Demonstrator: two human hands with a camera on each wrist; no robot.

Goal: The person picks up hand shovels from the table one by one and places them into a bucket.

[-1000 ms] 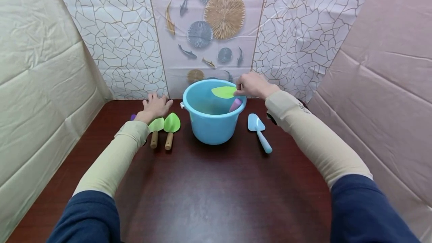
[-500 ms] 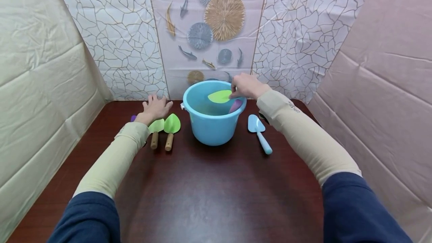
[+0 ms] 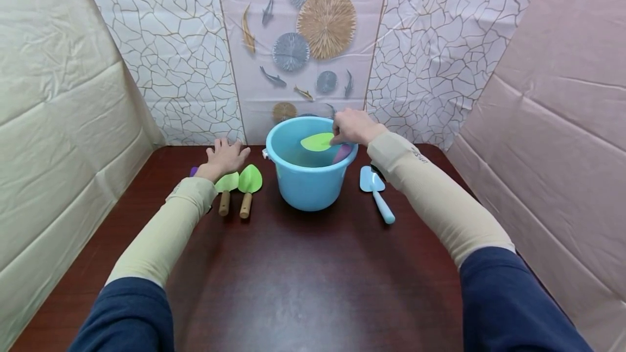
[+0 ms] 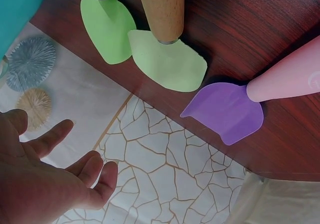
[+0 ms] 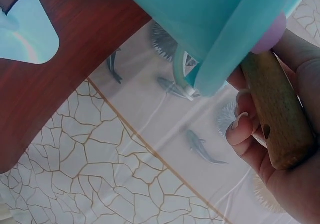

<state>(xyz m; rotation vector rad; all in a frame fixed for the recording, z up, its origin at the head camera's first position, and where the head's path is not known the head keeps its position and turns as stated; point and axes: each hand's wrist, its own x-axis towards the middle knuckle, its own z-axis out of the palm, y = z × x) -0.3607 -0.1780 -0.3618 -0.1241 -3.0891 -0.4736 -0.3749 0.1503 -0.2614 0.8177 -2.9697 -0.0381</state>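
Note:
My right hand grips a small garden trowel by its wooden handle, at the right side of a light blue bucket. The trowel's light green blade points left over the bucket's mouth. A pinkish-purple rounded end of another thing leans inside the bucket below that hand. My left hand holds nothing, its fingers spread just beyond two green trowels with wooden handles, one bright and one paler. Beside them lies a purple trowel with a pink handle, mostly hidden by my left arm in the head view.
A light blue trowel lies to the right of the bucket, below my right forearm. The dark red-brown table ends at a patterned cloth backdrop. Cloth walls stand along both sides.
My right hand has moved left and slightly down, bringing the green trowel blade further over the bucket's opening. My left hand has stayed in place.

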